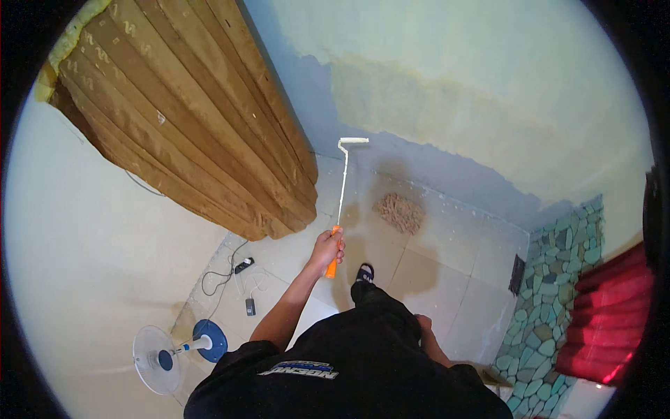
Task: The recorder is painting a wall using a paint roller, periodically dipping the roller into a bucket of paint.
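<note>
Head view — left hand [327,251] grips roller [343,185]; right hand [423,323], grasp unclear — curtain [188,119], fan [165,360] at left.

- Brown curtain [202,133] bars the left of the paint roller [343,187].
- Painted wall [447,119] blocks the way ahead.
- Rightward, room runs over the floor [436,279] to the stone cladding [541,307].
- Low brown heap [400,213] lies partway.

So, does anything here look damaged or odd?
The wall ahead looks patchy: a ragged grey-blue band runs along its bottom, beneath yellowish, paler areas. The floor near it is flecked white, perhaps with paint.
</note>
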### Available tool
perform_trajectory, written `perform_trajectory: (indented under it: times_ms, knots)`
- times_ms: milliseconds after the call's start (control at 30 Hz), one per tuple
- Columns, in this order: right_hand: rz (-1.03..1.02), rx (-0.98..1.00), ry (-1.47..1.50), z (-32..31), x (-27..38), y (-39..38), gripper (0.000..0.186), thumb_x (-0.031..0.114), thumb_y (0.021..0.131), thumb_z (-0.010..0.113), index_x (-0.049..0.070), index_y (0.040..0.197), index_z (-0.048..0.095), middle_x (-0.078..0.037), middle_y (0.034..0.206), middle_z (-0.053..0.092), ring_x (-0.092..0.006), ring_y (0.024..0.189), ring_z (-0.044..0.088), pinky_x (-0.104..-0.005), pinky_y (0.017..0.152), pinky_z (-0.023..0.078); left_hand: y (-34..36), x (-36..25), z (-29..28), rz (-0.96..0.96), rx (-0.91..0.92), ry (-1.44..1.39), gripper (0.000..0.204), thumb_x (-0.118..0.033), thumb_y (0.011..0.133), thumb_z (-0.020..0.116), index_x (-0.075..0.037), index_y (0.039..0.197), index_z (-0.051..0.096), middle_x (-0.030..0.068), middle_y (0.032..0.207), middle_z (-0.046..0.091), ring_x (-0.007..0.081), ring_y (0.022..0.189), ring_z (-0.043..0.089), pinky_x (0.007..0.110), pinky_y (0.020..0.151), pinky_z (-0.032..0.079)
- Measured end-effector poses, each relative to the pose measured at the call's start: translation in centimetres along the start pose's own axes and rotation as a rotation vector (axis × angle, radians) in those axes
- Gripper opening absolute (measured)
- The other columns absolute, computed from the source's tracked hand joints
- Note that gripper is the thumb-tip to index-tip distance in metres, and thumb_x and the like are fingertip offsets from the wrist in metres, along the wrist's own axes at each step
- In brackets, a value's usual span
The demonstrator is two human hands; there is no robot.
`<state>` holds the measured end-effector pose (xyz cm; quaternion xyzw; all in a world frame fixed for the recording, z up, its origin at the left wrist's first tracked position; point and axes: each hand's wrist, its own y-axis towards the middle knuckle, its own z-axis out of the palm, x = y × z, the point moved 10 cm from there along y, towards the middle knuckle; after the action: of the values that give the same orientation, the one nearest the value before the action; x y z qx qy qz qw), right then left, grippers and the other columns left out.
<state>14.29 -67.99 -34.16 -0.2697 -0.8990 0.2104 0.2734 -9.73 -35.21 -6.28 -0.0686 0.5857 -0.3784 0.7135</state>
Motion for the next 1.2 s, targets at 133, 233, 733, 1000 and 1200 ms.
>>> perform_trajectory:
  times_ms: [133,233,733,1000,1200]
  knots:
    - [0.442,-0.075,1.293,-2.3,-0.4,7.3,0.025,0.024,0.075,0.051,0.003,0.087,0.056,-0.015,0.074,0.058,-0.0258,0.067,0.059,-0.0384,0.056,0.046,5.1,-5.0,0.8,0.048,0.022,-0.014,0.025,-0.032,0.087,0.042,-0.009,0.078,0.037,0.0002,0.057,0.039,0.0076,0.04,0.036,0.022,0.034,0.031]
    - [0.541,0.069,1.249,-6.6,3.8,10.4,0.027,0.023,0.076,0.052,0.001,0.091,0.053,-0.013,0.075,0.058,-0.0247,0.065,0.058,-0.0369,0.055,0.047,8.0,-7.2,-0.1,0.01,-0.041,-0.025,0.027,-0.033,0.087,0.042,-0.008,0.077,0.038,0.0002,0.057,0.039,0.0077,0.039,0.035,0.022,0.034,0.031]
    - [-0.29,-0.095,-0.169,-11.4,7.4,19.2,0.017,0.019,0.078,0.049,0.01,0.088,0.06,-0.008,0.07,0.061,-0.0191,0.063,0.06,-0.04,0.057,0.048,21.0,-20.6,-4.6,0.119,-0.029,0.005,0.029,-0.036,0.087,0.041,-0.009,0.076,0.038,-0.0007,0.056,0.039,0.007,0.04,0.035,0.021,0.035,0.031]
    - [0.298,-0.037,0.523,-12.5,14.7,20.2,0.016,0.019,0.077,0.049,0.009,0.085,0.059,-0.007,0.07,0.059,-0.0173,0.062,0.057,-0.0354,0.053,0.047,26.0,-27.7,-10.8,0.145,-0.051,0.124,0.03,-0.035,0.087,0.04,-0.009,0.075,0.038,-0.0013,0.056,0.038,0.0072,0.041,0.036,0.022,0.036,0.032]
    - [0.77,-0.028,1.312,-10.1,23.9,20.4,0.02,0.02,0.076,0.05,0.004,0.087,0.055,-0.01,0.073,0.059,-0.019,0.059,0.055,-0.0311,0.051,0.044,29.3,-33.1,-14.2,0.155,-0.012,0.156,0.028,-0.033,0.087,0.041,-0.008,0.075,0.038,-0.0013,0.057,0.039,0.0071,0.042,0.039,0.022,0.036,0.033]
